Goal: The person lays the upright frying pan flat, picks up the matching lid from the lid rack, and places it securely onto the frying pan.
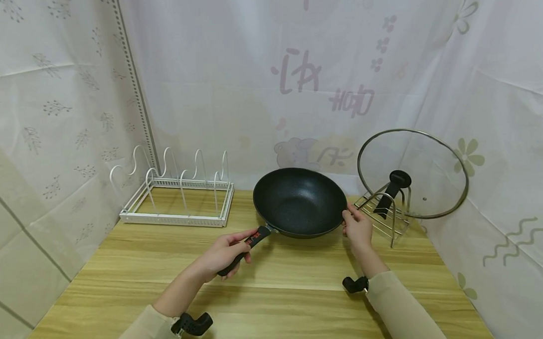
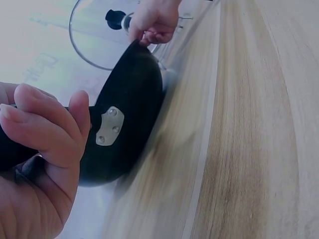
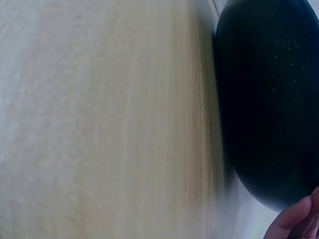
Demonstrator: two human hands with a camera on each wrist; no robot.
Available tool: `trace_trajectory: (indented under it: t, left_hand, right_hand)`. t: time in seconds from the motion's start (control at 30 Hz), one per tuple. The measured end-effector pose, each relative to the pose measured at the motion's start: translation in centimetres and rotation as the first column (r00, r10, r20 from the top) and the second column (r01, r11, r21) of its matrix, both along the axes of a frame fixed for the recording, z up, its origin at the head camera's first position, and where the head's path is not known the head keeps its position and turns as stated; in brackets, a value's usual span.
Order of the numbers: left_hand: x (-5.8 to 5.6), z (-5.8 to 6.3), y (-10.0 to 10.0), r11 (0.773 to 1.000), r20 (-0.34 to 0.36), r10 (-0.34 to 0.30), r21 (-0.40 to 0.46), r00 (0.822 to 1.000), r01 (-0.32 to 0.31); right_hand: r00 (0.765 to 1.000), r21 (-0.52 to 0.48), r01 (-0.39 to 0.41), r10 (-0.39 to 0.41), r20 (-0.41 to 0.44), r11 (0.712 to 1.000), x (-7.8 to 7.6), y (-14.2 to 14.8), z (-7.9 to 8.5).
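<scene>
A black frying pan, deep and round like a wok, is tilted toward me at the middle of the table. My left hand grips its black handle, fingers curled round it. At the right side of the rim, my right hand pinches the edge between thumb and fingers. The left wrist view shows the riveted metal bracket that joins handle and pan. In the right wrist view the pan's dark underside fills the right side, with the thumb at its rim.
A white wire rack with upright loops stands at the back left. At the right, a glass lid with a black knob leans in a small metal wire stand. Patterned curtains enclose the wooden table.
</scene>
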State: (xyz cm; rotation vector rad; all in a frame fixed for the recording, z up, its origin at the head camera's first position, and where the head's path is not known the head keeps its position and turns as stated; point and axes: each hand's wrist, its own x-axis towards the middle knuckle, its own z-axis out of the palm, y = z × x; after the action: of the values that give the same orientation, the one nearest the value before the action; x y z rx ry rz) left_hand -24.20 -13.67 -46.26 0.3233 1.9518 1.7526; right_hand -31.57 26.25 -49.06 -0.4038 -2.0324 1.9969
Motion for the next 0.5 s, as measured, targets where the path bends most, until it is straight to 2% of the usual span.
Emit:
trace_trajectory:
  t: [0.5]
  left_hand:
    - [-0.69,-0.18,-0.49,1.0,-0.014,-0.016,-0.001,1.0,0.016]
  right_hand:
    - [0.999,0.019,0.024,-0.023,-0.025,1.0,0.1,-0.36,-0.25]
